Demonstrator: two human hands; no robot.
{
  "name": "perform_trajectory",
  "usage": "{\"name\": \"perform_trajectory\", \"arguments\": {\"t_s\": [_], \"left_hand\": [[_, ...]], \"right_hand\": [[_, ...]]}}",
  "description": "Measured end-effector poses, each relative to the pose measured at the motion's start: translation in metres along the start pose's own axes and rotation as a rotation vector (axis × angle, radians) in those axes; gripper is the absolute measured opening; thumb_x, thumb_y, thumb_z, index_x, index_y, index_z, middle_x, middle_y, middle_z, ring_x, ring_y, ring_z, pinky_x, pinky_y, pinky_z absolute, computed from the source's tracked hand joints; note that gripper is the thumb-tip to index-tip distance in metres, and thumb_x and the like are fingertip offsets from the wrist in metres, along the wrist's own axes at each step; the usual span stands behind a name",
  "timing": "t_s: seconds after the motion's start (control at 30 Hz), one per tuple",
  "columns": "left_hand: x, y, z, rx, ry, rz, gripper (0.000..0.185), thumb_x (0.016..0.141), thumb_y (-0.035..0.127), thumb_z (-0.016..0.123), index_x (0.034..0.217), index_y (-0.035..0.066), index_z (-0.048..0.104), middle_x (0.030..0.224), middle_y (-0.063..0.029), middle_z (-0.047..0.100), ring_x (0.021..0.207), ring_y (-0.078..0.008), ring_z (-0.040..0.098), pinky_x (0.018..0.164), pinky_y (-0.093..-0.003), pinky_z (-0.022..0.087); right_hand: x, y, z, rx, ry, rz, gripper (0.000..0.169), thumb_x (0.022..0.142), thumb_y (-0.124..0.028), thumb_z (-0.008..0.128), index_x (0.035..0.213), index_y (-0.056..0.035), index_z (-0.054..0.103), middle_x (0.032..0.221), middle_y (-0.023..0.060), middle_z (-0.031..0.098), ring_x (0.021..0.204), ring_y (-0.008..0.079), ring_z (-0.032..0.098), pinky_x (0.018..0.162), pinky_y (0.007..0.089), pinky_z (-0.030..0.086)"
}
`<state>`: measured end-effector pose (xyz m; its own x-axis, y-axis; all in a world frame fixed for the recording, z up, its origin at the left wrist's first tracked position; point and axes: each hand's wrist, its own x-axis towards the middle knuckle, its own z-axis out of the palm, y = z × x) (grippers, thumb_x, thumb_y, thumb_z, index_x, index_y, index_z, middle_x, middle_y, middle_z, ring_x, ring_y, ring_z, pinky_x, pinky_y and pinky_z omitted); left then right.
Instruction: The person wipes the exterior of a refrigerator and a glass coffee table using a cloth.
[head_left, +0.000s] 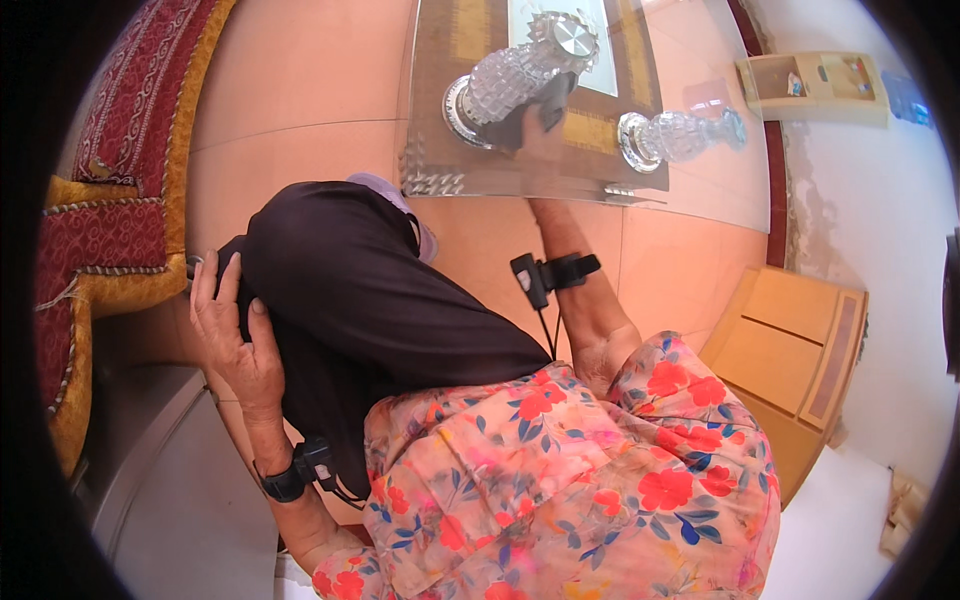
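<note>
My right hand reaches past the near edge of a glass table and shows hazily through the glass. A dark grey cloth is bunched in its fingers, beside a large cut-glass vase with a silver-coloured base. Part of the cloth is hidden behind this vase. To the right stands a smaller cut-glass vase, also on a silvery base. My left hand rests by my knee on dark trousers, fingers spread and holding nothing. Both wrists wear black straps with small devices and cables.
A red and gold upholstered sofa is at the left, with a grey metallic surface below it. At the right are a wooden cabinet and a cream wall shelf. Orange floor tiles surround the table.
</note>
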<state>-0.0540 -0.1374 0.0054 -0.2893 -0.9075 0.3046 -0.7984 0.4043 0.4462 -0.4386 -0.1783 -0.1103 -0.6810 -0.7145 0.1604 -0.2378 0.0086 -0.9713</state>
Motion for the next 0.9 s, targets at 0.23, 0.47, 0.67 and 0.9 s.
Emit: {"name": "perform_trajectory", "arguments": {"t_s": [0.23, 0.47, 0.67, 0.9], "left_hand": [[0.011, 0.001, 0.01, -0.063, -0.01, 0.05, 0.039, 0.092, 0.011, 0.047, 0.13, 0.006, 0.053, 0.139, -0.0139, 0.047, 0.13, -0.0321, 0.039, 0.111, -0.0428, 0.025], [0.01, 0.006, 0.015, -0.07, 0.044, 0.04, 0.041, 0.085, 0.005, 0.053, 0.126, 0.007, 0.057, 0.135, -0.0127, 0.051, 0.128, -0.0321, 0.042, 0.11, -0.0425, 0.028], [0.005, 0.008, 0.01, -0.059, 0.068, 0.039, 0.041, 0.085, 0.004, 0.054, 0.126, 0.007, 0.058, 0.135, -0.0123, 0.051, 0.128, -0.0318, 0.042, 0.109, -0.0425, 0.029], [0.007, 0.013, 0.011, -0.071, 0.054, 0.037, 0.041, 0.085, 0.004, 0.054, 0.125, 0.007, 0.058, 0.136, -0.0122, 0.05, 0.129, -0.0323, 0.041, 0.109, -0.0427, 0.029]], "right_hand": [[-0.049, 0.059, -0.007, -0.421, -0.288, -0.305, 0.065, 0.091, -0.01, 0.051, 0.146, 0.0038, 0.019, 0.143, 0.0297, 0.029, 0.13, 0.0427, 0.033, 0.108, 0.0445, 0.028], [-0.05, -0.014, -0.018, -0.095, -0.103, -0.208, 0.062, 0.086, -0.012, 0.06, 0.14, 0.004, 0.033, 0.127, 0.0214, 0.047, 0.115, 0.0393, 0.046, 0.103, 0.0479, 0.032], [-0.006, -0.065, 0.0, -1.072, -0.335, -0.704, 0.07, 0.07, -0.007, 0.067, 0.135, -0.0037, 0.04, 0.129, 0.019, 0.046, 0.119, 0.0358, 0.045, 0.099, 0.0476, 0.035], [0.012, -0.019, -0.003, -1.283, -0.241, -0.96, 0.061, 0.074, -0.017, 0.061, 0.133, -0.0121, 0.047, 0.123, 0.0135, 0.055, 0.123, 0.0352, 0.045, 0.107, 0.0567, 0.022]]}}
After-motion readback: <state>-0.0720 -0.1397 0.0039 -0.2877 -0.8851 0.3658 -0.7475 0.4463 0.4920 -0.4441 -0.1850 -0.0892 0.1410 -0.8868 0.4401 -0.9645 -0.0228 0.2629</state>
